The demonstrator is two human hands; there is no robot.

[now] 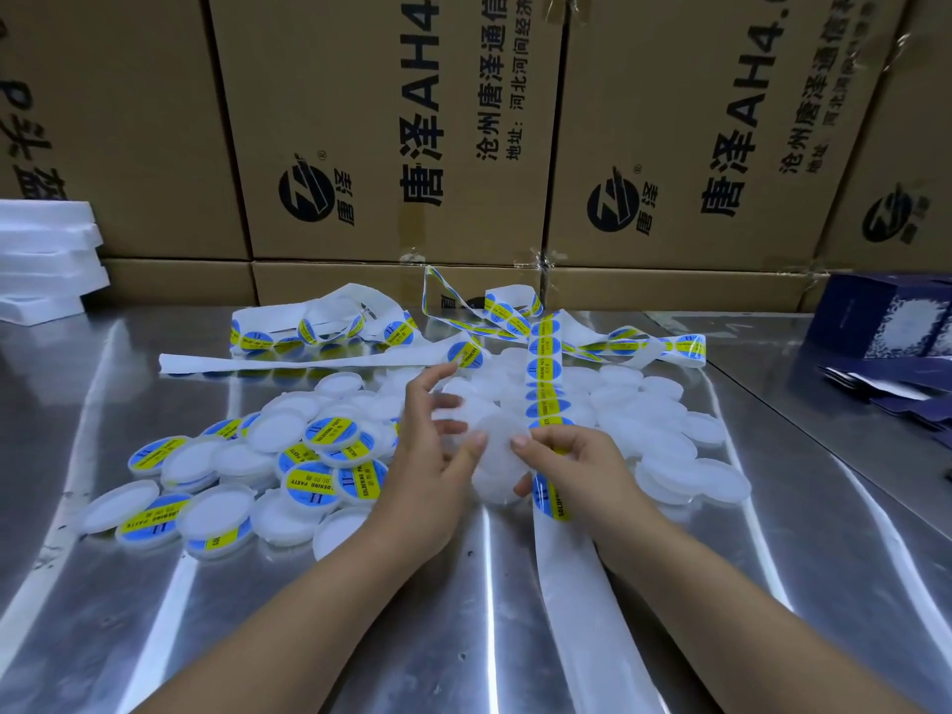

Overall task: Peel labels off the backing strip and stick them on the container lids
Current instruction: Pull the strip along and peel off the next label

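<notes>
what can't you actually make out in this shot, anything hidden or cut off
All in the head view:
1. Whether the right hand has a label in its grip: its fingers cover the strip there.
2. Underside of the lid: hidden by the left hand and the lid itself.
3. Carton print: cut off by the top edge.
4. Blue box: cut off by the right edge.
5. Fine print on the labels: too small.

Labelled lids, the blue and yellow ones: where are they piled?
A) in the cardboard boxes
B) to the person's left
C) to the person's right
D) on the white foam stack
B: the labelled lids lie left of the left hand; the lids right of the backing strip are bare.
</notes>
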